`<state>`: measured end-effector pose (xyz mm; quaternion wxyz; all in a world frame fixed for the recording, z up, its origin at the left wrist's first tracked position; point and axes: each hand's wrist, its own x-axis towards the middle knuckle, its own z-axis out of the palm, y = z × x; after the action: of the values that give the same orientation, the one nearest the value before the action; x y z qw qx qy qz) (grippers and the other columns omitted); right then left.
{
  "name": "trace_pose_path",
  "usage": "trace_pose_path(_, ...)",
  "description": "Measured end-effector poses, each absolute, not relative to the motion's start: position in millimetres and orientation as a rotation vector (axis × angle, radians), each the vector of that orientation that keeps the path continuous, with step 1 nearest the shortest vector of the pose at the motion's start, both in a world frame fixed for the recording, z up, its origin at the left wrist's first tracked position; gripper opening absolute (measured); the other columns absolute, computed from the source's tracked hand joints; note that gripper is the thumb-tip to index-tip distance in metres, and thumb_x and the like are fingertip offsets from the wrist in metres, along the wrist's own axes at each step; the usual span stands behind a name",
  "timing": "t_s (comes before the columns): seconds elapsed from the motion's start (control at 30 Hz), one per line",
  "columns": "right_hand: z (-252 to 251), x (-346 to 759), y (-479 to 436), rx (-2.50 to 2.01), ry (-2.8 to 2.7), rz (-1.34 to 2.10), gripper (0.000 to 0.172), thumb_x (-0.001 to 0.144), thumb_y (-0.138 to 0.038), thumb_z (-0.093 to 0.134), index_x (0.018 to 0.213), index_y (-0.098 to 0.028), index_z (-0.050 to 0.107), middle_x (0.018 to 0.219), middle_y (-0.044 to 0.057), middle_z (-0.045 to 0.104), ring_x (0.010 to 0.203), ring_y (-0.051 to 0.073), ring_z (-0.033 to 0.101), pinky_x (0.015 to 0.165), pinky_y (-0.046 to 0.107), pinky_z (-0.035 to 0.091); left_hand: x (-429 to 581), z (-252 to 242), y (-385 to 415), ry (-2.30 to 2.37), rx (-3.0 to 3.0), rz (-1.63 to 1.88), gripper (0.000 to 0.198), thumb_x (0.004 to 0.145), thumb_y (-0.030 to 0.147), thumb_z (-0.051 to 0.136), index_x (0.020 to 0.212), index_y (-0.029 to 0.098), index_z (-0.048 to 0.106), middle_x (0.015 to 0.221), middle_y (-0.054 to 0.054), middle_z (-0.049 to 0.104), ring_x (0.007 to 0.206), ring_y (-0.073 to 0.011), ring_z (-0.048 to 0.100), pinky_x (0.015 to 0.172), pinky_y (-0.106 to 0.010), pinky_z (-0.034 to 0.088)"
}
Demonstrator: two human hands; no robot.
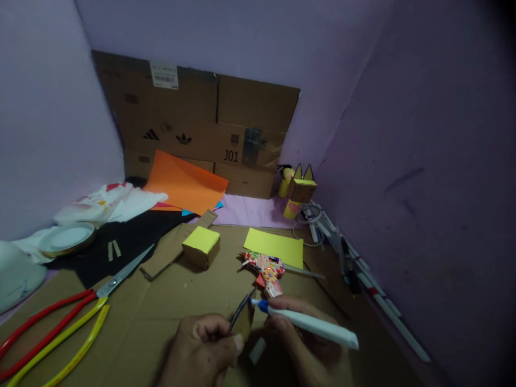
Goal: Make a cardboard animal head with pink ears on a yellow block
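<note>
My left hand point(207, 344) pinches a small piece of cardboard point(244, 321) with dark-coloured edges. In my right hand point(300, 328) is a white marker point(318, 325) with a blue front end, its tip at the upper edge of that piece. Just beyond my hands lies a flower-patterned glue gun point(266, 269), a small red light showing on it and a glue stick at its back. A cardboard box point(201, 248) with a yellow top sits to its left. Behind the glue gun rests a yellow sheet point(276, 243).
Large scissors point(100, 293) with red and yellow handles lie at left. Orange paper point(185, 183) leans at the back before a big cardboard panel point(193, 107). A cardboard animal figure point(302, 191) stands at back right. A small pale scrap point(257, 350) lies between my hands.
</note>
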<state>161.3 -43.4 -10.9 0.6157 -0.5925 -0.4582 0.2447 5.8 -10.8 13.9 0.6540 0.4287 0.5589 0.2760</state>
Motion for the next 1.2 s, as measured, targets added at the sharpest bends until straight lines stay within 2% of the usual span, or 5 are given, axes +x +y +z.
trace_pose_path(0.23, 1.2, 164.7, -35.7, -1.407, -0.954, 0.550, 0.022, 0.072, -0.043, 0.073, 0.080, -0.022, 0.077, 0.061, 0.003, 0.072, 0.056, 0.018, 0.066, 0.054, 0.026, 0.054, 6.8, 16.4, -11.2, 1.276, 0.977, 0.649, 0.025, 0.059, 0.036, 0.062, 0.045, 0.020, 0.047, 0.033, 0.008, 0.035, 0.033, -0.0060, 0.026, 0.037, -0.021, 0.012)
trace_pose_path(0.63, -2.6, 164.6, -38.6, -1.417, -1.016, 0.524, 0.019, 0.072, -0.042, 0.072, 0.077, -0.024, 0.078, 0.066, 0.005, 0.074, 0.058, 0.020, 0.067, 0.058, 0.029, 0.057, 4.2, 13.0, -10.2, 1.232, 0.988, 0.622, 0.027, 0.062, 0.035, 0.064, 0.047, 0.021, 0.046, 0.033, 0.009, 0.035, 0.033, -0.0063, 0.026, 0.037, -0.021, 0.012)
trace_pose_path(0.8, 3.4, 166.7, -35.1, -1.407, -1.038, 0.557, 0.019, 0.073, -0.041, 0.071, 0.079, -0.023, 0.078, 0.060, 0.003, 0.072, 0.055, 0.019, 0.068, 0.050, 0.025, 0.055, 3.0, 13.7, -10.0, 1.252, 0.995, 0.603, 0.029, 0.061, 0.035, 0.067, 0.046, 0.020, 0.048, 0.035, 0.008, 0.038, 0.034, -0.0062, 0.028, 0.037, -0.020, 0.014)
trace_pose_path(1.07, -2.8, 157.4, -41.1, -1.363, -1.059, 0.577, 0.024, 0.073, -0.047, 0.071, 0.077, -0.024, 0.078, 0.059, 0.003, 0.071, 0.053, 0.019, 0.066, 0.050, 0.026, 0.054, 5.4, 14.1, -11.3, 1.261, 1.003, 0.635, 0.025, 0.061, 0.033, 0.064, 0.046, 0.019, 0.049, 0.035, 0.007, 0.039, 0.034, -0.0066, 0.028, 0.036, -0.021, 0.015)
trace_pose_path(1.2, -7.6, 155.3, -45.2, -1.378, -1.064, 0.564, 0.026, 0.073, -0.048, 0.072, 0.078, -0.024, 0.079, 0.065, 0.006, 0.074, 0.055, 0.020, 0.068, 0.049, 0.026, 0.056, 5.7, 11.7, -10.4, 1.255, 0.979, 0.636, 0.025, 0.060, 0.034, 0.064, 0.046, 0.020, 0.048, 0.033, 0.008, 0.037, 0.032, -0.0061, 0.025, 0.035, -0.021, 0.012)
